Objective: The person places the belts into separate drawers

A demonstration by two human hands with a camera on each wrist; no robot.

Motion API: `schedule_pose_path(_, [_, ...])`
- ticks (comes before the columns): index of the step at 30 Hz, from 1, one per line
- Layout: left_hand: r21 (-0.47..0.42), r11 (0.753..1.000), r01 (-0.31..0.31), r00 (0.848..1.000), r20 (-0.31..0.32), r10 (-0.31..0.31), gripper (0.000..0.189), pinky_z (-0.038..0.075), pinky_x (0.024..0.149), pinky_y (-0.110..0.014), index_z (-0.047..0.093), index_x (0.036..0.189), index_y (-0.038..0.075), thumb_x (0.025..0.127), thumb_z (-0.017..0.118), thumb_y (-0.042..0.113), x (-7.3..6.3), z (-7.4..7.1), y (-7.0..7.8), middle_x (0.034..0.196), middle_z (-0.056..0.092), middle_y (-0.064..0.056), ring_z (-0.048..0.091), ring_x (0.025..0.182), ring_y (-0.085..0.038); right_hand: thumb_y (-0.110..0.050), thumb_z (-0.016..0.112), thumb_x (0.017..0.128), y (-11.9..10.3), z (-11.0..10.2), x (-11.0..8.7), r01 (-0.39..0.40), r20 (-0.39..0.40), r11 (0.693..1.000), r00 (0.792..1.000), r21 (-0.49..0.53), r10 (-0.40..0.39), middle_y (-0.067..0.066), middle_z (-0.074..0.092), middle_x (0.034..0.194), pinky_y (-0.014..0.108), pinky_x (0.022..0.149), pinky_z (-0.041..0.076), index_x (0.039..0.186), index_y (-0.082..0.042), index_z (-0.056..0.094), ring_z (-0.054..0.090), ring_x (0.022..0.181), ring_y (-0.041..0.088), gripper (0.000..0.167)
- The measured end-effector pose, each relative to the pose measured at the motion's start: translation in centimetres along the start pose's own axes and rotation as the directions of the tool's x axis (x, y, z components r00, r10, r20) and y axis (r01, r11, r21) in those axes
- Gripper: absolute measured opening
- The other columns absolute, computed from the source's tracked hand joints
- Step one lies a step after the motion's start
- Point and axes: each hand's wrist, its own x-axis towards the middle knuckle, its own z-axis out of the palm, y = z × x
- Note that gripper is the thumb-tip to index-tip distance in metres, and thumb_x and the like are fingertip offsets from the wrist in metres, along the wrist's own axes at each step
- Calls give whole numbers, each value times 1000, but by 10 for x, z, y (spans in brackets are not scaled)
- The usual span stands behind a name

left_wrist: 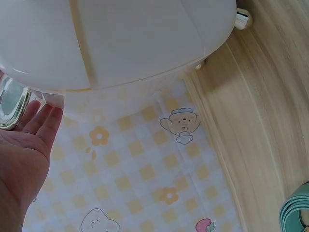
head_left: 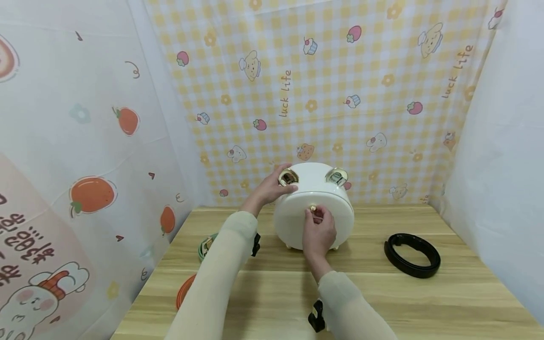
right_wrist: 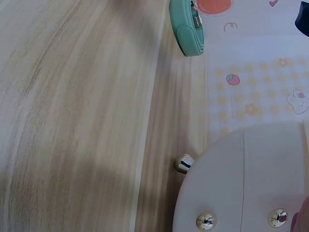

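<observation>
A round white box [head_left: 285,222] with gold trim stands at the table's back; seams cross its front in the right wrist view. My left hand [head_left: 272,187] rests on its upper left, thumb on the white surface and fingers around the gold ear-like piece [head_left: 289,177]. Its fingers [left_wrist: 47,126] look mostly straight in the left wrist view. My right hand [head_left: 319,232] pinches at the upper gold knob [head_left: 313,208] on the front; the fingers partly hide the grip. Further gold knobs [right_wrist: 278,218] show in the right wrist view, where only a bit of finger appears.
A coiled black belt [head_left: 412,271] lies on the wooden table [head_left: 365,302] at the right. To the left are a green coiled belt [right_wrist: 187,30] and an orange coil [head_left: 183,290], partly behind my left sleeve. Patterned cloth [head_left: 314,127] hangs behind the box.
</observation>
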Motion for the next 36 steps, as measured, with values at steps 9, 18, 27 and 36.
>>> schedule_pose_path(9, [41, 999, -14, 1000, 13, 14, 80, 31, 110, -59, 26, 156, 34, 91, 72, 41, 0, 0, -1, 158, 33, -12, 37, 138, -40, -19, 78, 88, -1, -6, -7, 4, 4, 1000, 1000, -3, -4, 8, 67, 98, 34, 74, 57, 108, -5, 67, 68, 83, 19, 27])
schedule_pose_path(18, [33, 999, -19, 1000, 12, 18, 81, 30, 109, -61, 26, 157, 30, 91, 71, 42, 1, 0, 0, 160, 29, -11, 35, 139, -41, -17, 79, 87, -6, -14, -11, 18, 0, 1000, 1000, 10, -18, 8, 67, 97, 25, 70, 54, 109, -5, 68, 67, 81, 18, 27])
schedule_pose_path(27, [23, 1000, -6, 1000, 13, 6, 81, 30, 109, -61, 26, 156, 34, 90, 72, 41, -3, 1, -3, 158, 33, -12, 36, 138, -41, -17, 78, 87, -1, -20, -18, 10, 35, 999, 999, 37, -11, 7, 67, 97, 18, 67, 52, 108, -5, 67, 66, 81, 17, 26])
schedule_pose_path(36, [17, 1000, -10, 1000, 3, 10, 80, 30, 109, -61, 27, 156, 34, 90, 72, 40, -2, 1, -1, 157, 34, -13, 37, 138, -42, -14, 79, 87, 1, -22, -22, 66, 2, 995, 998, 75, -67, 9, 67, 97, 14, 67, 51, 108, -2, 67, 66, 80, 18, 27])
